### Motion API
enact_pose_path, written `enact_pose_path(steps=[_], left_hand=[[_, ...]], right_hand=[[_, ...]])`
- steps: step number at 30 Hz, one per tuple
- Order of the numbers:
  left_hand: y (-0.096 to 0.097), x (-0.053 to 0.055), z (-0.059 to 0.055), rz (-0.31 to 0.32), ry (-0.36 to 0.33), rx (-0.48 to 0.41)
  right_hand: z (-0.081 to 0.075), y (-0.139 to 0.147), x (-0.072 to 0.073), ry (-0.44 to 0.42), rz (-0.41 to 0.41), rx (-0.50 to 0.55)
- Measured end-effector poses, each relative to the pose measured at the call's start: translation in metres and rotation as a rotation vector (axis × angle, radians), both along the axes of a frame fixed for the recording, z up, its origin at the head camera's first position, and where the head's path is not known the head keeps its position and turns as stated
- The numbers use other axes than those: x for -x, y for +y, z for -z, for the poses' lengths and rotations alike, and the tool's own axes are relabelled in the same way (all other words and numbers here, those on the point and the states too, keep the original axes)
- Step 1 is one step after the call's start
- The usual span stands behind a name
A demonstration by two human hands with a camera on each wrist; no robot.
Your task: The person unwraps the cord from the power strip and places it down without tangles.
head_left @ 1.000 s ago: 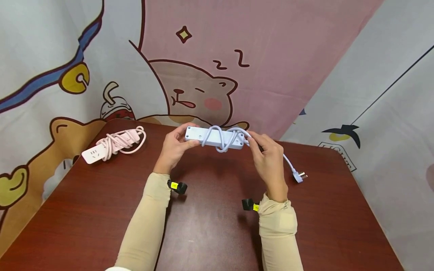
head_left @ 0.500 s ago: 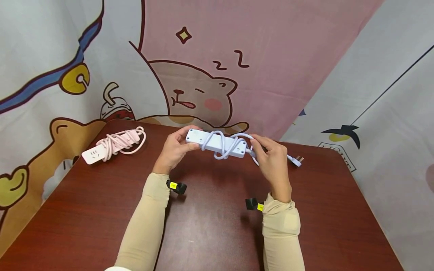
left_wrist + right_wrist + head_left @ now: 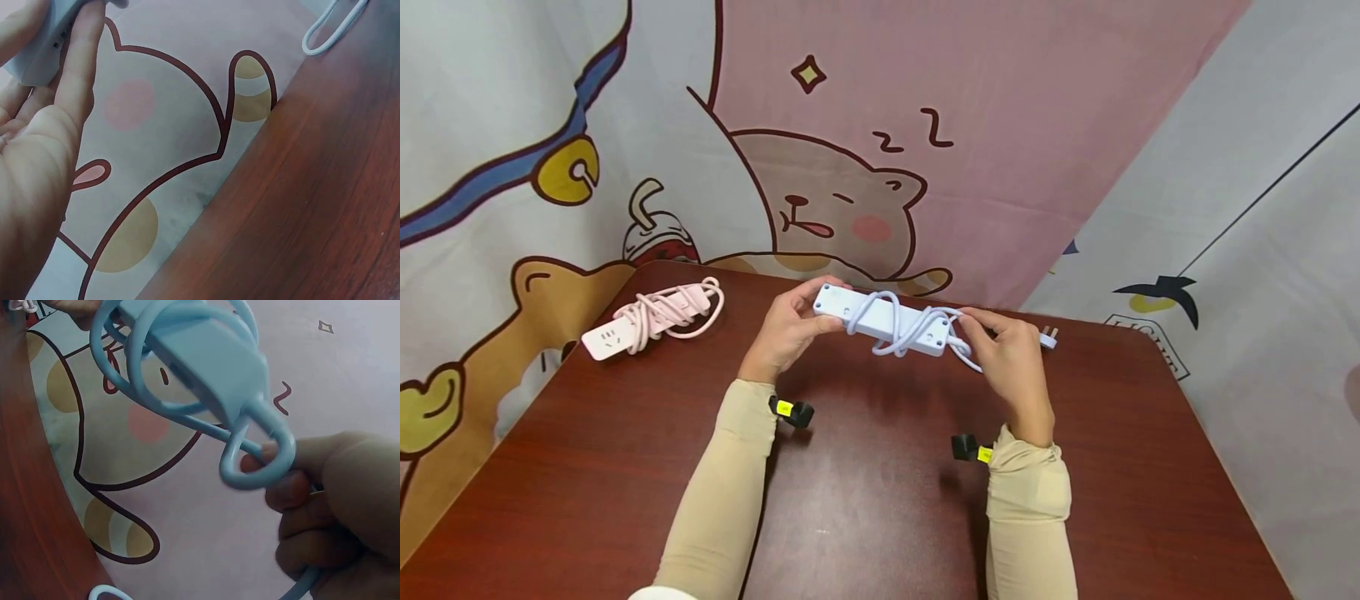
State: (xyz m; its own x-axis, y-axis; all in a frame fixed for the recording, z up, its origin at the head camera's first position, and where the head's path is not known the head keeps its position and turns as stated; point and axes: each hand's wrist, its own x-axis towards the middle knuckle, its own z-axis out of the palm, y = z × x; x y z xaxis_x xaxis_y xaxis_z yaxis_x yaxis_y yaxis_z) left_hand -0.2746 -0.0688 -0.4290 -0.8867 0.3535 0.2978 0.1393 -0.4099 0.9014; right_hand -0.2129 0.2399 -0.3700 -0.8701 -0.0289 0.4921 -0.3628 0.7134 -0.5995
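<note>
A pale blue power strip (image 3: 880, 317) is held above the table, its underside with corner screws facing the head camera. Its cord (image 3: 256, 478) winds loosely round the body in several loops. My left hand (image 3: 786, 329) grips the strip's left end, thumb on the near face and fingers behind; the left wrist view shows that end of the strip (image 3: 37, 56) between thumb and fingers. At the other end my right hand (image 3: 1011, 358) pinches the cord close to where it leaves the strip. The three-pin plug (image 3: 1048, 338) pokes out behind the right hand.
On the table's (image 3: 865, 500) back left lies a pink power strip (image 3: 655, 321) wrapped in its own cord. A cartoon-printed curtain (image 3: 1015, 150) hangs along the table's back edge and sides. Each wrist wears a small black camera.
The right hand has moved slightly right and toward me, and the strip's right end has dipped. The plug has gone up and left, nearer the right hand. The left hand stays about where it was.
</note>
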Motion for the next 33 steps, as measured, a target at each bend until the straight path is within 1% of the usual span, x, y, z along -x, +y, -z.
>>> enact_pose_path(steps=[3, 6, 11, 17, 21, 33], left_hand=[[-0.001, -0.001, -0.001, 0.004, -0.004, -0.015], [-0.001, -0.001, -0.002, 0.001, -0.001, -0.020], [-0.001, -0.001, -0.001, -0.007, 0.006, -0.033], [-0.002, -0.001, -0.001, -0.038, -0.002, -0.084], [-0.004, -0.001, -0.001, -0.062, -0.012, -0.103], [-0.006, 0.001, -0.002, -0.123, -0.039, -0.110]], right_hand=[[0.000, 0.002, 0.000, -0.049, -0.012, -0.058], [0.000, 0.005, -0.001, -0.098, -0.042, -0.090], [0.001, 0.014, -0.004, -0.154, -0.081, -0.063], [0.003, 0.017, -0.003, -0.188, -0.092, -0.068], [0.002, 0.016, -0.004, -0.228, -0.097, -0.076], [0.002, 0.019, -0.003, -0.338, -0.136, -0.062]])
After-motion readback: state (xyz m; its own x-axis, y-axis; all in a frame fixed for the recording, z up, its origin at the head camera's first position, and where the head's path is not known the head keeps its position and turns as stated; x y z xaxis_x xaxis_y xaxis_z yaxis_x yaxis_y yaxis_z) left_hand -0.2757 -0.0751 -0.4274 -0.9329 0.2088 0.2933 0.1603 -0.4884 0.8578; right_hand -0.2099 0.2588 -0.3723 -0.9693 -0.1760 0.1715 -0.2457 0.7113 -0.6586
